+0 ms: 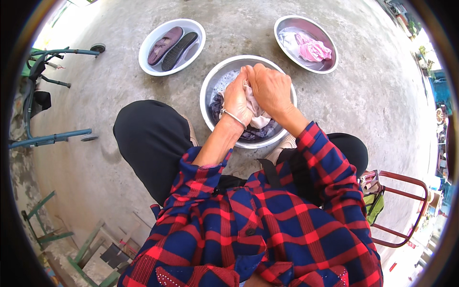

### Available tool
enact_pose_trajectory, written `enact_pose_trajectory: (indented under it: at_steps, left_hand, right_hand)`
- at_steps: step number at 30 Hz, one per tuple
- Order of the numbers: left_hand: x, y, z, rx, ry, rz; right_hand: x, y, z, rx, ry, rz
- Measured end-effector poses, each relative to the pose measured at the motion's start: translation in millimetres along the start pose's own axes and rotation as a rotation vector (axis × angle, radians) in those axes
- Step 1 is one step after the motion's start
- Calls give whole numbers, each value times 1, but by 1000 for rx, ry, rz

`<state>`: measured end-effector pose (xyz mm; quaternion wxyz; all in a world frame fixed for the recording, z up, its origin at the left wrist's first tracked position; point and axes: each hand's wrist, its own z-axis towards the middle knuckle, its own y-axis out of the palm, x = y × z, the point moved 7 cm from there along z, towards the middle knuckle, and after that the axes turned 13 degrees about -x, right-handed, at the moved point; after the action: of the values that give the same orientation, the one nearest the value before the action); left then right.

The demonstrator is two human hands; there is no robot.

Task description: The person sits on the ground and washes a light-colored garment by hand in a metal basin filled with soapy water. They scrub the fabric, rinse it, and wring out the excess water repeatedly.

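Observation:
My left hand (pixel 236 98) and my right hand (pixel 270 86) come together over a round metal basin (pixel 206 98) on the floor between my feet. Both are closed on a pale pink cloth (pixel 258 117), bunched between them and hanging down into the basin. Under it lies a dark patterned cloth (pixel 258 134), wet, along the basin's near side. Soapy water with white suds (pixel 224 82) shows at the far left inside. A bracelet circles my left wrist. My fingertips are partly hidden behind the hands.
A white-rimmed basin (pixel 143 53) at the far left holds a pair of dark slippers (pixel 179 50). At the far right another basin (pixel 333 45) holds a pink cloth (pixel 314 49) in water. A blue wheeled frame (pixel 57 137) stands left; a red metal frame (pixel 401 178) stands right.

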<state>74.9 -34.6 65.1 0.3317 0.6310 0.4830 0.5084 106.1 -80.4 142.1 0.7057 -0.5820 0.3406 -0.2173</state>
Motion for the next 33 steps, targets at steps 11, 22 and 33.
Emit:
enact_pose_trajectory:
  at_steps: [11, 22, 33]
  left_hand:
    - [12, 26, 3, -548, -53, -168]
    - [62, 15, -7, -138, 137, 31]
    - [48, 26, -6, -305, -5, 412]
  right_hand:
    - [32, -13, 2, 105, 134, 526]
    - [47, -14, 4, -230, 133, 1676]
    - [41, -20, 4, -311, 22, 1803]
